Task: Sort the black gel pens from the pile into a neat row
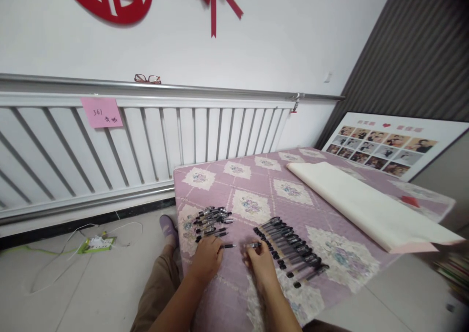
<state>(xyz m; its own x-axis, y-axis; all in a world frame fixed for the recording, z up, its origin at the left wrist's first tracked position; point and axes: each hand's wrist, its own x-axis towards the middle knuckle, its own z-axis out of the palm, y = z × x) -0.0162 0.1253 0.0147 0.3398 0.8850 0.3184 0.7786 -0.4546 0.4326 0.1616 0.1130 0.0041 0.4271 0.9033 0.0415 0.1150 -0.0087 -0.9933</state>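
My left hand (207,256) is closed on a black pen (229,246) whose tip points right. My right hand (261,259) is closed on a small pen cap (253,245), held a short gap from that tip. Both hands rest on a pink patterned quilt (256,185). To the left lies a loose pile of pens (212,220). To the right, a neat row of several capped pens (291,249) runs diagonally beside my right hand.
A folded cream sheet (366,205) lies across the quilt's right half. Behind stand a white radiator (146,141) with a pink note (101,112), glasses (147,79) on its ledge, and a photo board (388,146). Cables and a green item (95,244) lie on the floor.
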